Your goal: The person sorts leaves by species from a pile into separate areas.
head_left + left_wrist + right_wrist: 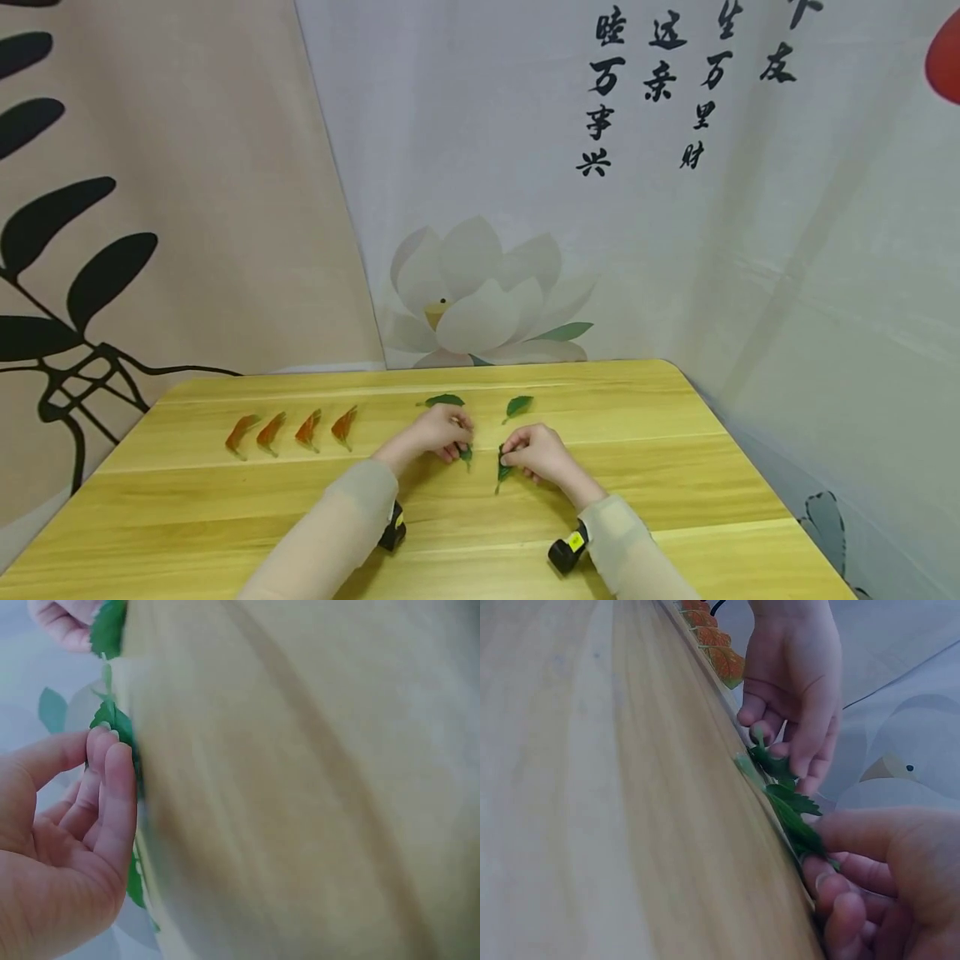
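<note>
My left hand (441, 432) pinches a green leaf (466, 455) between thumb and fingertips, low over the wooden table. Its toothed edge shows above the fingertips in the left wrist view, where the leaf (114, 718) is partly covered. To the right, my right hand (546, 455) pinches another green leaf (502, 473) by its upper part, stem end toward me. In the right wrist view the two held leaves appear close together, this one (799, 825) nearer the camera. Beyond the hands lie a green leaf (446, 400), partly behind the left hand, and another green leaf (518, 406).
Several orange-red leaves (307, 430) lie in a row on the left of the table (675, 483). A curtain (480, 167) with a printed lotus and characters hangs behind the table's far edge. Black wrist cameras (567, 550) sit under both wrists.
</note>
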A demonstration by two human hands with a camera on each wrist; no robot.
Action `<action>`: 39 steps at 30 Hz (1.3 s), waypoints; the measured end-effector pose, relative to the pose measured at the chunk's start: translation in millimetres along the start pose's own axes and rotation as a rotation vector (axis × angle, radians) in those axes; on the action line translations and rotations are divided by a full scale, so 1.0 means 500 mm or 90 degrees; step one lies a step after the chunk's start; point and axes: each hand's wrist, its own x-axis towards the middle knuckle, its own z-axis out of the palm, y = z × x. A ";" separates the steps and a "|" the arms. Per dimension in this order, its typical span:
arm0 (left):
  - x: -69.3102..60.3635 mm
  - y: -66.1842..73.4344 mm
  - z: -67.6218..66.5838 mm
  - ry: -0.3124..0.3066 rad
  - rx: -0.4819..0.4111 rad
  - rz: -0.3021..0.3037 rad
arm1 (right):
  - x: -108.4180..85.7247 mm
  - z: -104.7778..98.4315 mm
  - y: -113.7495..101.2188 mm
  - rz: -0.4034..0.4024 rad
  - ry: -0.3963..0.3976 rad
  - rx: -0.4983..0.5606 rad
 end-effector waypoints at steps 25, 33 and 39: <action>-0.014 -0.016 -0.039 -0.024 0.118 0.075 | 0.003 -0.001 0.008 -0.015 0.001 -0.012; -0.026 -0.015 -0.049 -0.030 0.111 0.103 | 0.002 -0.002 0.007 -0.019 -0.001 -0.014; -0.055 -0.020 -0.071 -0.058 0.103 0.126 | 0.002 0.000 0.007 -0.016 0.001 -0.013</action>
